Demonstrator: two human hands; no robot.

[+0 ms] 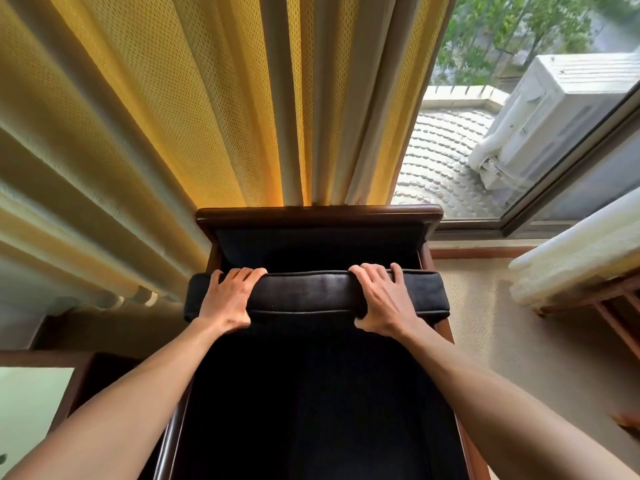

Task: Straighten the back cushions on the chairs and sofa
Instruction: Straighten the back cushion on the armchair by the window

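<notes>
Both bare forearms reach forward; left hand (228,299) and right hand (384,299) have fingers (242,273) curled over the top edge of the black back cushion (304,292), gripping it. Cushion stands tilted off the dark wooden chair (318,213) back, in front of yellow curtains (173,116); window (485,133) at right.

I can see two hands, the left hand (228,299) and the right hand (384,299). There is one black cushion (311,292), one wooden chair (318,214), one yellow curtain (173,116), and one white box (554,112) outside.
</notes>
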